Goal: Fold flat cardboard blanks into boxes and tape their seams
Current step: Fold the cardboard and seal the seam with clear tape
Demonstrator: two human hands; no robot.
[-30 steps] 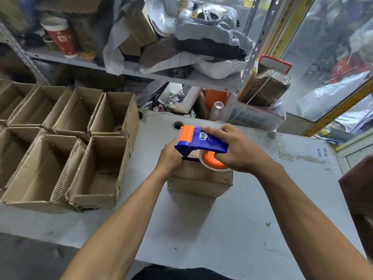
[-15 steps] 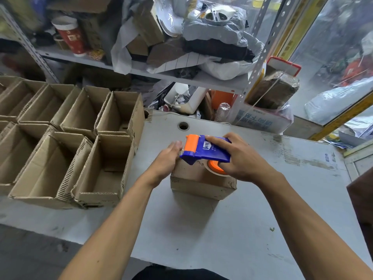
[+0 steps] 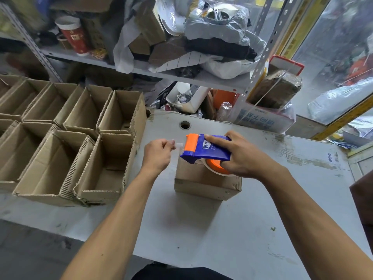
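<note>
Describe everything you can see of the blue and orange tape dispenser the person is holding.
The blue plastic tape dispenser with an orange front piece lies roughly level above the closed brown cardboard box, front pointing left. A white label with printed characters sits on its top. Beneath it shows a roll of tape with an orange core. The right hand grips it from above, fingers over the label. A short clear strip of tape runs from its front to the left hand, which pinches the end.

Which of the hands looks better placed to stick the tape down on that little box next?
The left hand, probably: it pinches the clear tape end just off the box edge, while the right hand grips the tape dispenser above the box.
</note>
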